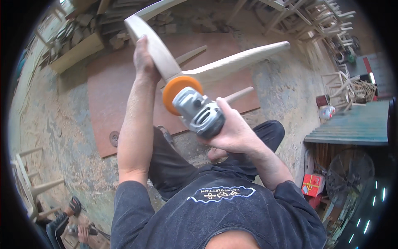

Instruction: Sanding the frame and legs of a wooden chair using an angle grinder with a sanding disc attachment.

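My left hand (146,62) grips a pale, bare wooden chair frame (159,50) by its broad curved rail, the thumb along the near side and the other fingers mostly hidden behind. One leg of the frame reaches out to the right, and thinner legs show beneath it. My right hand (235,132) is wrapped round the body of a grey angle grinder (198,111). An orange disc (171,96) on the grinder's head meets or lies just in front of the rail's lower end; I cannot tell whether they touch.
A reddish-brown board (108,93) lies on the stained floor under the frame, with a loose round disc (114,138) on it. Wood offcuts (78,35) and stacked chair frames (319,18) stand around. A fan (350,172) is at right. Another person's hand (83,233) works lower left.
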`<state>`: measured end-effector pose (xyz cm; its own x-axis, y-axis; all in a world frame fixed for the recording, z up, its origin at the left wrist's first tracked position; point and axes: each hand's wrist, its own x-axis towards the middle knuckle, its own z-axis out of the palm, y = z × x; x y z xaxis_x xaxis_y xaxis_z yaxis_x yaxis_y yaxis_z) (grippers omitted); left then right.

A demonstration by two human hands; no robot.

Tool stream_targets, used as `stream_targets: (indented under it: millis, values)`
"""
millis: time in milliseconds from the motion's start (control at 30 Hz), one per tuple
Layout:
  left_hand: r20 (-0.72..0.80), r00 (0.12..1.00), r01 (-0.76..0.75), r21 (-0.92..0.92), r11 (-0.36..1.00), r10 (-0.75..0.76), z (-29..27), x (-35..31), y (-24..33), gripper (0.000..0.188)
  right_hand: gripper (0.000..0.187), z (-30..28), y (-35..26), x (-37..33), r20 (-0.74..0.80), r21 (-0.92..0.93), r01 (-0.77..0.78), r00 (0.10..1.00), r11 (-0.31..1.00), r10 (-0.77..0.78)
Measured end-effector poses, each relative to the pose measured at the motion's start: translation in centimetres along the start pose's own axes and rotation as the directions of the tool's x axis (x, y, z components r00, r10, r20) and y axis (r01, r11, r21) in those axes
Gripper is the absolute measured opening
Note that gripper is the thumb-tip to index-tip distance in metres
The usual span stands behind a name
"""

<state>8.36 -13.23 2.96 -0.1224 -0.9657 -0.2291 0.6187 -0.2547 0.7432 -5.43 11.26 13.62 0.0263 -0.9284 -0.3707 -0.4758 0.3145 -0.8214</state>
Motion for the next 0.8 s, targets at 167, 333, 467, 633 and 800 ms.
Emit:
stream_targets:
  millis: [167, 333, 467, 633, 800]
  values:
    - [0.052, 0.998, 0.046, -0.055, 0.997, -0.043, -0.1, 0.5, 0.0, 0.058, 0.060, -3.3, 4.0, -0.1, -0.369, -0.060, 0.218, 0.902, 0.974, -0.225]
    - [0.024, 1.000, -0.003, -0.033, 0.999, 0.004, -0.3, 0.1, -0.3, 0.056, 0.059, -6.9, 3.3, -1.4, -0.391, 0.293, -0.063, 0.903, 0.954, 0.180]
    - [0.069, 0.998, 0.003, -0.039, 0.999, 0.000, 0.1, -0.4, -0.6, 0.061, 0.061, -1.7, 1.7, -0.8, -0.290, -0.113, 0.230, 0.923, 0.967, -0.254]
    - [0.060, 0.998, 0.004, -0.020, 1.000, -0.003, -0.4, -0.8, -0.5, 0.058, 0.079, 0.8, 1.2, 0.3, -0.050, -0.009, 0.105, 0.993, 0.994, -0.105]
    - [0.075, 0.997, 0.004, -0.048, 0.999, -0.001, 0.1, -0.9, -0.5, 0.058, 0.059, -3.8, 3.8, -0.9, -0.426, 0.042, 0.099, 0.902, 0.994, -0.072]
